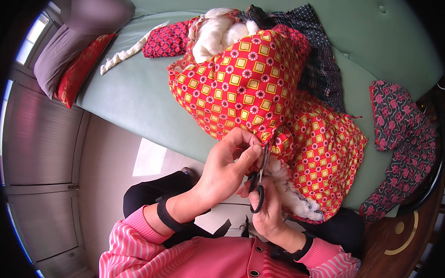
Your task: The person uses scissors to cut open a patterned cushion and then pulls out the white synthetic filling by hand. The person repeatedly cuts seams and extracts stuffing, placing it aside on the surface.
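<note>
My right hand point(266, 206) holds a pair of black-handled scissors point(259, 188), with the blades pointing up to the edge of a red cloth printed with yellow squares and flowers point(242, 84). Just left of the blades, my left hand point(231, 161) pinches the cloth's gathered edge between thumb and fingers. The padded cloth lies across the sofa and over my lap. White wadding point(211, 35) bulges from its upper opening, and more wadding point(297, 200) shows along the lower edge by my right hand. Whether the blades touch the fabric cannot be told.
The pieces rest on a pale green sofa point(128, 102). A dark patterned cloth point(321, 58) lies behind, a black and pink floral piece point(402, 152) at the right. A rolled white strip point(126, 56) lies at the upper left, near a red cushion point(83, 71). A wooden table point(398, 248) stands lower right.
</note>
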A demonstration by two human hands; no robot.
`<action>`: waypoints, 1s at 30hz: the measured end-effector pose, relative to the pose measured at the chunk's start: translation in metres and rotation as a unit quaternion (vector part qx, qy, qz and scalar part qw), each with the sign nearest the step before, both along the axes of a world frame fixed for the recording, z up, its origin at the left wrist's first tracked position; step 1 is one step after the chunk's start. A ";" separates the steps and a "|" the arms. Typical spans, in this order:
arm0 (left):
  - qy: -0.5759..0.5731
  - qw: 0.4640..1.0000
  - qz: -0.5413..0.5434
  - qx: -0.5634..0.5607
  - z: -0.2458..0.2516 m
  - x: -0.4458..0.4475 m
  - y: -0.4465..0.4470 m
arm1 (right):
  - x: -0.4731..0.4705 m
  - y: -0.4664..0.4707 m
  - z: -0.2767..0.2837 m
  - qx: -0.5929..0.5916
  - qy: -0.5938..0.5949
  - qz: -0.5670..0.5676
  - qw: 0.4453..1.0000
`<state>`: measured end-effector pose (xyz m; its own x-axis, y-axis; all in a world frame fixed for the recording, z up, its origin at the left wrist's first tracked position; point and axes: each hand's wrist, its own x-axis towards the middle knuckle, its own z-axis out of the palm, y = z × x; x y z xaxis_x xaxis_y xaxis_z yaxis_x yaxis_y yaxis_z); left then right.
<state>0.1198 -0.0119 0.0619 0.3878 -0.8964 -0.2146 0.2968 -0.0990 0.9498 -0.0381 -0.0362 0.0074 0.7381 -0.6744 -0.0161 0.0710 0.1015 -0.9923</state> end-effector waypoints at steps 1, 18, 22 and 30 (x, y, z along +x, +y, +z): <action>0.003 1.000 0.001 0.004 0.000 0.000 0.000 | 0.000 0.000 0.000 -0.010 0.002 0.001 1.000; -0.131 0.991 -0.019 0.010 -0.002 0.001 0.003 | 0.010 -0.017 0.017 -0.024 0.011 0.007 1.000; -0.317 0.946 -0.007 -0.074 -0.005 0.007 0.003 | 0.006 -0.021 0.019 0.001 0.028 0.027 0.999; -0.434 0.893 -0.065 -0.102 -0.013 0.019 0.006 | 0.003 -0.033 0.027 -0.016 0.109 0.054 0.992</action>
